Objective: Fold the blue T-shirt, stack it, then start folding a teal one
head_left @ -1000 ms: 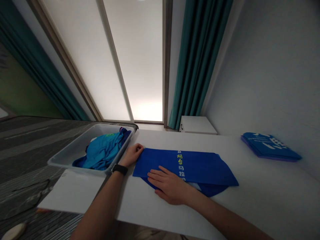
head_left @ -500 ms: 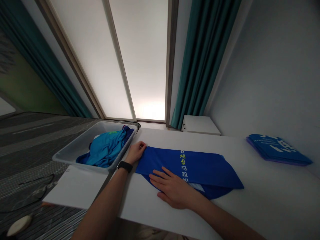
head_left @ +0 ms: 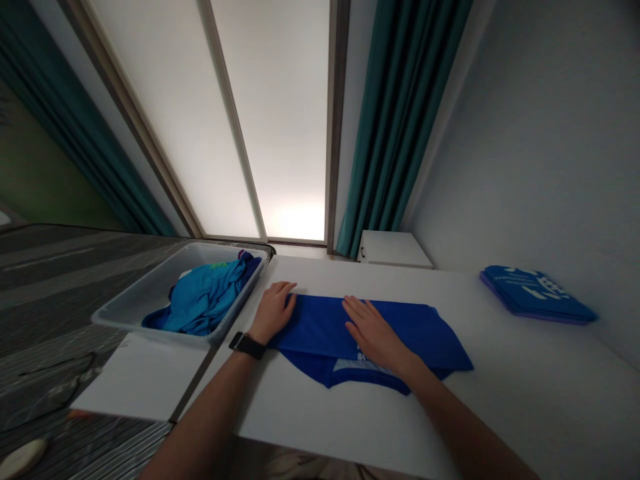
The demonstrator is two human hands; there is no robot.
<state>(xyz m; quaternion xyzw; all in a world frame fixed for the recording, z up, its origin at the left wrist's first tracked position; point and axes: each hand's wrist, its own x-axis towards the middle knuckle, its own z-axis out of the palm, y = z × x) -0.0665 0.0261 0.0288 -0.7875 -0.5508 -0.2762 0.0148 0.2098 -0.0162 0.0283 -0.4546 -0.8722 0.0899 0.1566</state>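
Note:
A blue shirt, folded into a long band, lies across the white table in front of me. My left hand rests on its left end with the fingers lying flat and together. My right hand lies flat on the middle of the shirt, fingers stretched out, covering the yellow print. A black watch is on my left wrist. Neither hand grips the cloth.
A grey plastic tub with crumpled light-blue garments sits at the table's left end. A stack of folded blue shirts lies at the far right by the wall. Behind are a window, teal curtains and a small white cabinet.
My right hand has moved from the near edge of the shirt up onto its middle, over the print. My left hand has flattened onto the shirt's left end.

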